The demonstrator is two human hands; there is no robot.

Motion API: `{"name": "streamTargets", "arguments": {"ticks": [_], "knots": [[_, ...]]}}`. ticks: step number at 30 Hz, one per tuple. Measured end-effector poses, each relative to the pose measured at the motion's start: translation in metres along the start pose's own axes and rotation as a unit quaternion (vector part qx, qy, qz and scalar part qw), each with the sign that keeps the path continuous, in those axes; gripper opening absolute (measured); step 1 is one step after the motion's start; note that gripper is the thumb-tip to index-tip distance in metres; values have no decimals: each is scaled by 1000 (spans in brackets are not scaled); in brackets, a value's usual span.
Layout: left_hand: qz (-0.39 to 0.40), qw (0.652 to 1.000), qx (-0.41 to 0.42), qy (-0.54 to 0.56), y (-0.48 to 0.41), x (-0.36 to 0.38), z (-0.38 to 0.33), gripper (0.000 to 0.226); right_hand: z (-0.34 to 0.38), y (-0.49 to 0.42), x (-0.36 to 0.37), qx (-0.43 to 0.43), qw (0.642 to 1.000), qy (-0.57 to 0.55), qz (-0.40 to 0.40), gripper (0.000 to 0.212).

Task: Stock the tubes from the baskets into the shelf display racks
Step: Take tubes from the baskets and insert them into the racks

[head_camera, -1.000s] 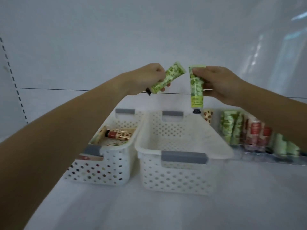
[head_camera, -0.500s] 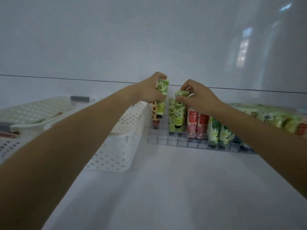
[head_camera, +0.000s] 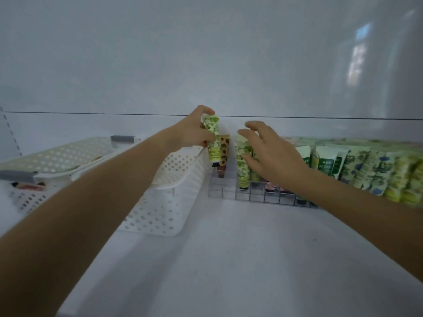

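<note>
Right hand newly empty; labels unreadable.

We reach both bare forearms forward, converging toward the middle. Our left hand is curled closed, thumb and fingers wrapped round the upper half of a slim green leaf-patterned plastic tube that hangs cap-down below the grip, nearly upright. Our right hand sits just to the right of that grip, palm down, fingers spread and slightly bent, holding nothing. The two hands are near but apart.
</note>
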State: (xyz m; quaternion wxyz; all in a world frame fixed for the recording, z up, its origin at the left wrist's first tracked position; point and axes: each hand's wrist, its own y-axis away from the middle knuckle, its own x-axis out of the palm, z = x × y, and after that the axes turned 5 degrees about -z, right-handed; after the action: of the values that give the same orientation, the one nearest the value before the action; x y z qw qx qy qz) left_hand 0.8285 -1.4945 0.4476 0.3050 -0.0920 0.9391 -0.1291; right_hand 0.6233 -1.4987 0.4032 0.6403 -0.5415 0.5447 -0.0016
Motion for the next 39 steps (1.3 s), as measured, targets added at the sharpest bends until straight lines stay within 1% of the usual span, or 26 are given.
{"name": "streamTargets", "arguments": {"ticks": [2, 4, 6, 8, 10, 13, 17, 19, 22, 28, 30, 35, 39], "knots": [[-8, 1000, -3, 14, -2, -1, -1, 46, 3, 18, -3, -12, 999, -44, 7, 49], [-21, 999, 4, 23, -4, -2, -4, 40, 8, 42, 0, -28, 995, -80, 58, 51], [-33, 999, 23, 23, -6, 1, -12, 35, 10, 66, 7, -30, 990, -87, 106, 52], [-40, 998, 55, 1, -9, 4, -23, 30, 9, 82, 13, -7, 986, -107, 125, 51], [-30, 995, 89, -32, -11, 8, -37, 25, 7, 87, 16, 31, 981, -138, 136, 52], [-10, 991, 126, -50, -11, 19, -58, 20, 5, 87, 18, 34, 979, -143, 139, 51], [5, 984, 169, -55, -10, 40, -76, 24, 5, 88, 18, 43, 975, -169, 137, 51], [42, 982, 169, -74, -8, 49, -76, 25, 5, 87, 18, 45, 974, -173, 140, 51], [69, 972, 164, -153, -8, 59, -67, 40, 5, 87, 16, 47, 973, -174, 144, 50], [92, 957, 145, -235, -8, 73, -48, 35, 6, 86, 16, 48, 973, -174, 143, 50], [91, 954, 150, -243, -8, 76, -47, 35, 5, 86, 17, 48, 973, -174, 140, 51], [57, 962, 161, -215, -8, 69, -51, 33, 4, 87, 19, 46, 974, -178, 135, 52], [11, 950, 195, -244, -4, 45, -53, 25, 5, 87, 18, 42, 976, -178, 120, 51]]}}
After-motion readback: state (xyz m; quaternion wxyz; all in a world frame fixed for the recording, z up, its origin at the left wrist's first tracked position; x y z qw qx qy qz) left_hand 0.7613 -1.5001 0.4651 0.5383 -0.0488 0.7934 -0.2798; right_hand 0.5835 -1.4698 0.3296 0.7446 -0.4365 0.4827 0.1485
